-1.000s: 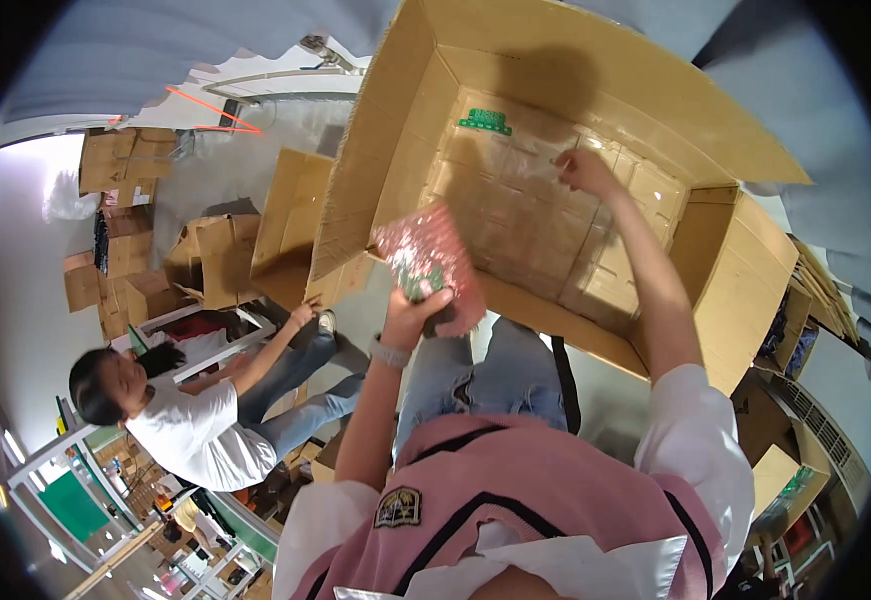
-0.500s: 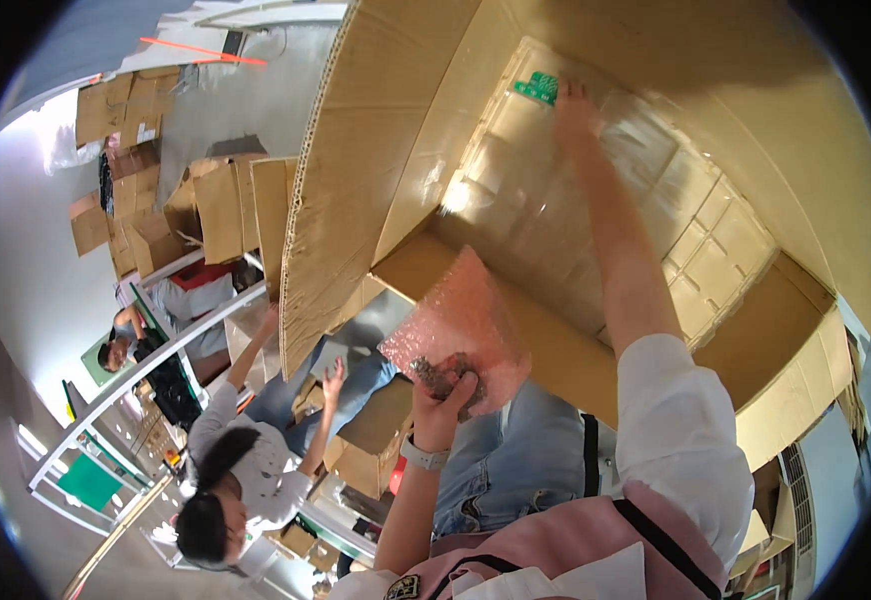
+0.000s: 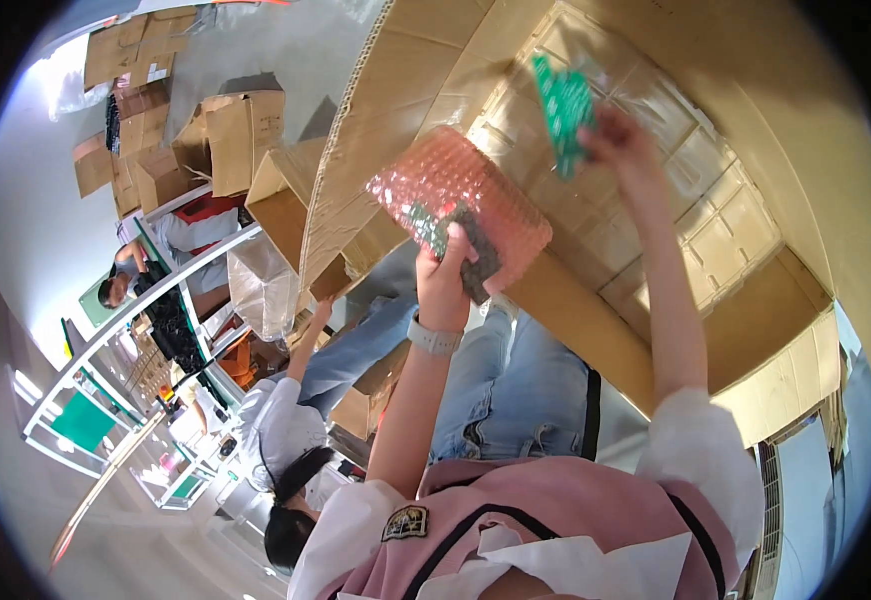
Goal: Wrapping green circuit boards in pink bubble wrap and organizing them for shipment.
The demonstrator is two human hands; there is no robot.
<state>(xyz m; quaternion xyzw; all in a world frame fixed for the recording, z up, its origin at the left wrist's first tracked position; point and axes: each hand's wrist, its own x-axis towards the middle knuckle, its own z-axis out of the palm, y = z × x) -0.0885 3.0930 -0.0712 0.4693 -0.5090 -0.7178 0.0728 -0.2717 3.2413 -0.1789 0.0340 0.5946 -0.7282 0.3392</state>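
My left hand [image 3: 445, 285] is closed on a pink bubble-wrap bag [image 3: 521, 218], thumb on top. A dark, bumpy piece with greenish parts [image 3: 478, 245] lies under that thumb; whether it is inside the bag or on it I cannot tell. Over the open cardboard box [image 3: 776, 130], my right hand [image 3: 628, 150] pinches a thin, irregular green piece [image 3: 564, 105], which looks like a circuit board. It is apart from the clear plastic trays [image 3: 691, 165] lining the box bottom. Motion blurs the right fingers slightly.
The box's tall flap [image 3: 356, 130] rises at my left. Beyond it, a co-worker [image 3: 281, 430] bends near other cartons, and another person [image 3: 121, 275] is farther off. More cardboard boxes [image 3: 241, 140] stand on the floor at the far left.
My right hand has lifted the green piece off the trays, up and toward me. My left hand has raised and turned the pink bag. The co-worker has bent lower.
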